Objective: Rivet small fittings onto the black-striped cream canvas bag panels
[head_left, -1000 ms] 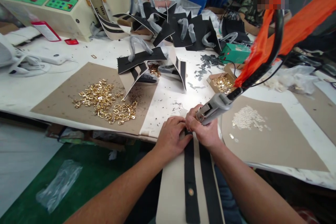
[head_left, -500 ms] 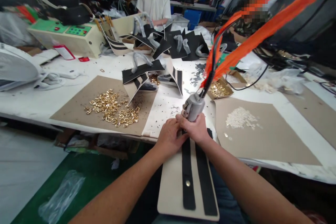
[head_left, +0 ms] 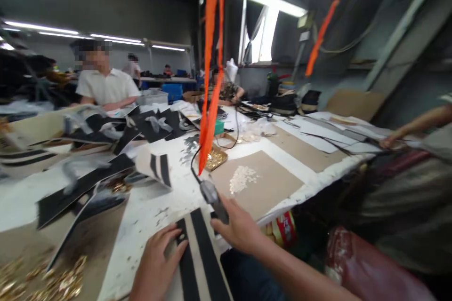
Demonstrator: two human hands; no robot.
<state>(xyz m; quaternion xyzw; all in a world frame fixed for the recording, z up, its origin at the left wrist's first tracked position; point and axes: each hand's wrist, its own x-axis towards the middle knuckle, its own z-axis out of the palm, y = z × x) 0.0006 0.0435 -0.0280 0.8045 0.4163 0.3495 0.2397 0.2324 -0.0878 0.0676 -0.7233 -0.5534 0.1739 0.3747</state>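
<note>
My left hand (head_left: 157,263) lies flat, fingers spread, on a cream panel with two black stripes (head_left: 199,256) at the table's near edge. My right hand (head_left: 238,230) is closed around a grey hand tool (head_left: 213,200) that hangs on a black cord and orange straps (head_left: 210,70). The tool's tip sits just above the striped panel's far end.
Gold metal fittings (head_left: 45,282) lie on brown card at the lower left. A brown card (head_left: 261,183) carries small white pieces (head_left: 242,176). A box of gold parts (head_left: 213,159) stands behind the tool. Black and striped panels (head_left: 116,150) pile up at left. Other people sit across and at right.
The view has swung up and to the right, blurring the scene. My hands have parted; the left now lies flat on the panel and the right holds the tool off to the side.
</note>
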